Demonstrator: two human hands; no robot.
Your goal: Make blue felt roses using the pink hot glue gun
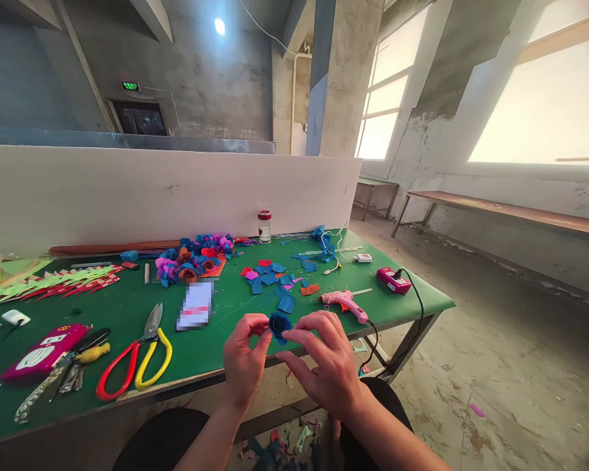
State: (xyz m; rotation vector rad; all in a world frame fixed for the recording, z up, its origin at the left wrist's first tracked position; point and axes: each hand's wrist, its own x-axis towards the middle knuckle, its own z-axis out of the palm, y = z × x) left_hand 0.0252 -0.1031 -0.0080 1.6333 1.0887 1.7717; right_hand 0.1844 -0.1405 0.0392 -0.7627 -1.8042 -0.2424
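Both of my hands pinch a small blue rolled fabric flower [279, 325] just above the near edge of the green table [127, 311]. My left hand [245, 356] grips it from the left with thumb and fingers closed. My right hand [324, 363] holds its right side with thumb and forefinger, the other fingers spread. Loose blue, red and pink fabric pieces [275, 278] lie just beyond the hands. A pink glue gun [343, 302] rests on the table to the right of my right hand.
Red-and-yellow-handled scissors [137, 356] lie left of my hands, with a pink power strip [42, 351] and keys further left. A pile of finished flowers [196, 256], a small jar [264, 226] and a white partition [127, 190] stand behind. A pink charger box [394, 280] sits at the right edge.
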